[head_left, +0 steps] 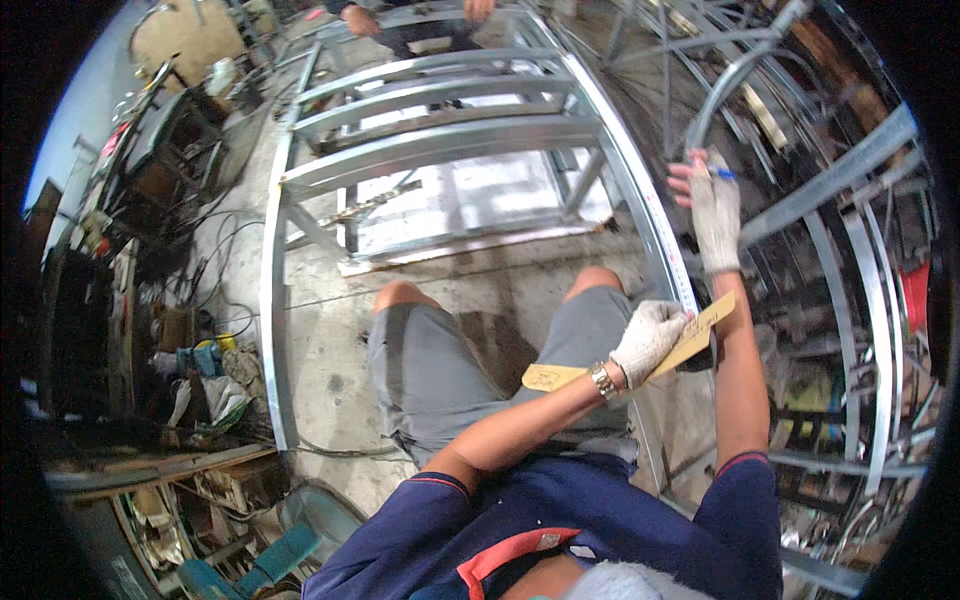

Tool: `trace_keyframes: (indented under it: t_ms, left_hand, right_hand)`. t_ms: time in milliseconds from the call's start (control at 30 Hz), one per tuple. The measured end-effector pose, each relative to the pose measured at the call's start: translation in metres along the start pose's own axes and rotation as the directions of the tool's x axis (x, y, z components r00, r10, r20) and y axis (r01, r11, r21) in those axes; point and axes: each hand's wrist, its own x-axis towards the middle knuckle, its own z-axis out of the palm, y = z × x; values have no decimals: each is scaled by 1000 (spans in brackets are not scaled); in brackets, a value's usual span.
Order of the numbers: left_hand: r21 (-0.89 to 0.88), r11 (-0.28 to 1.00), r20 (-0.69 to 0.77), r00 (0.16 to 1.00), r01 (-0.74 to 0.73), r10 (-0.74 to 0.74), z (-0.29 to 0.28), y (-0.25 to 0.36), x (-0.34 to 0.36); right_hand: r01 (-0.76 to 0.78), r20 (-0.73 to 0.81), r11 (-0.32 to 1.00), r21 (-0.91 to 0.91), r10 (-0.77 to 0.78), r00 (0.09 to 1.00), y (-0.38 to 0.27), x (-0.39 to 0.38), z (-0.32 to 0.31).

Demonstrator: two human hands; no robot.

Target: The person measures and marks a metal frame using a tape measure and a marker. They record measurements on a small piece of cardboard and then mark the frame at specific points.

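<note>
My gloved left hand reaches across to the right rail of a galvanized steel frame, closed at the lower end of a white measuring tape laid along that rail, with a tan cardboard strip in its grip. The strip carries handwriting. My gloved right hand is beside the rail, farther up, holding a blue pen with some bare fingertips showing. Below the frame's crossbars lies a white sheet on the concrete floor, beyond my bent knees.
A co-worker's hand is at the frame's far end. Steel tubes crowd the right side. Cables, a dark workbench and assorted bags line the left. A teal-padded object sits at the lower left.
</note>
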Motion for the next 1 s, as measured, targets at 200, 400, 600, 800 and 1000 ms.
trace_keyframes:
  t_ms: [200,400,600,800,1000]
  left_hand:
    - [134,991,-79,996,-21,32,-48,15,-9]
    - [526,850,-241,962,16,131,-120,55,-70]
    - [427,886,-522,849,179,80,-163,113,-197]
    - [471,724,-803,584,504,116,-167,187,-320]
    - [504,368,-855,511,781,85,-167,228,-385]
  right_hand:
    - [140,59,966,-218,-130,990,10,-30,0]
    - [270,187,855,-444,-207,960,20,-61,18]
    - [228,273,869,-440,-112,955,18,-66,24]
    - [324,250,872,-367,-243,937,20,-69,25]
    - [304,285,884,-354,-208,936,26,-67,27]
